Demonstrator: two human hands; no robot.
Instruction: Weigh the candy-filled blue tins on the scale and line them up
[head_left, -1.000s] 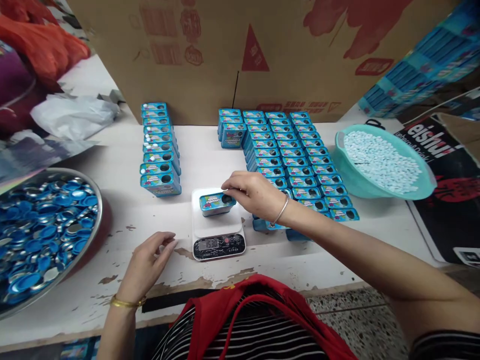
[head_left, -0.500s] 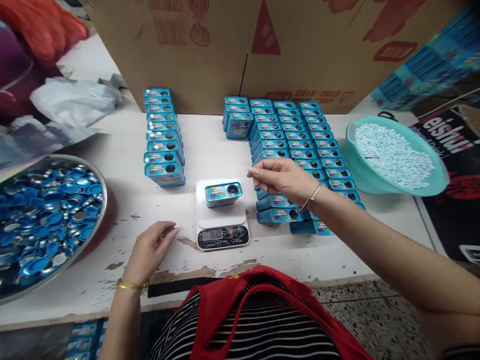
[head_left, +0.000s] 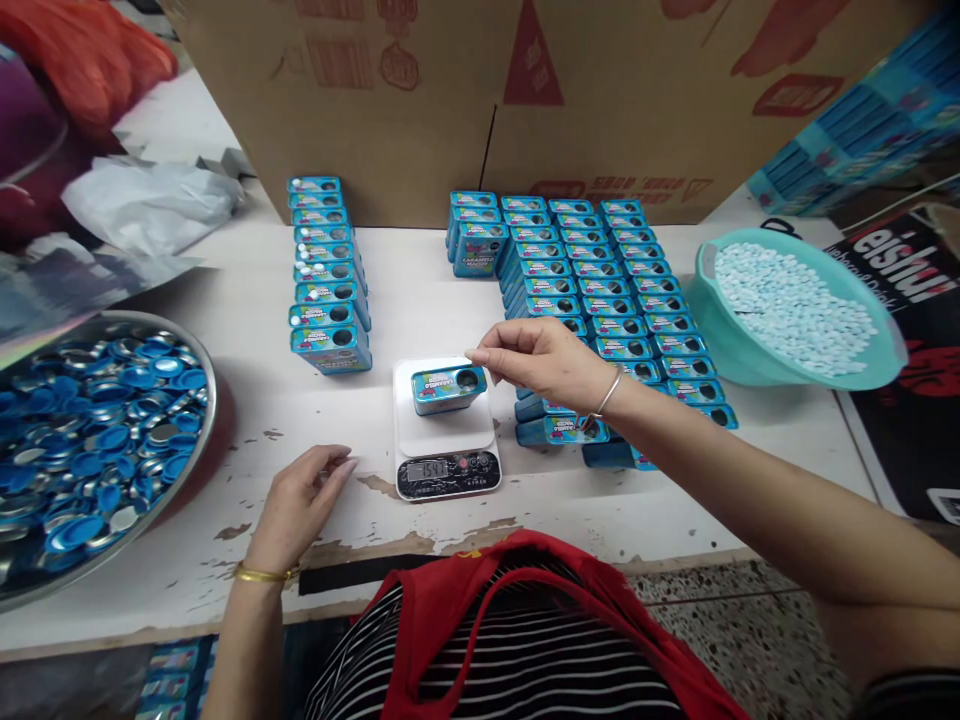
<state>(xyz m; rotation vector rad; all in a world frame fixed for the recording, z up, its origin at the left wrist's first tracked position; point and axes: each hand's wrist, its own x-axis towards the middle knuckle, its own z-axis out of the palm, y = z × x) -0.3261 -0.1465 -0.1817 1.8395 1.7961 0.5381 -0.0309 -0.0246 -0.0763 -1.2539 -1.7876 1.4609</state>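
Observation:
A blue rectangular tin (head_left: 448, 392) with a round dark opening in its top lies on the white kitchen scale (head_left: 409, 436), whose digital display is lit. Over the opening's far right edge, my right hand (head_left: 551, 365) holds thumb and forefinger pinched; anything between the fingertips is too small to make out. To the left of the scale, my left hand (head_left: 307, 495) rests on the white table, loosely curved and empty, with the thumb a little apart from the fingers. Several rows of similar tins (head_left: 604, 283) stand right of the scale, partly hidden by my right hand and forearm.
A single row of tins (head_left: 330, 340) stands at the back left. On the left is a metal bowl (head_left: 212, 400) of blue and silver lids. A turquoise basin (head_left: 724, 330) of small pale tablets sits right. A large cardboard box (head_left: 420, 130) forms the back.
My right hand has moved left, bringing its pinched fingertips over the tin's opening. The scale's display reading has changed. My left hand has stayed in about the same place.

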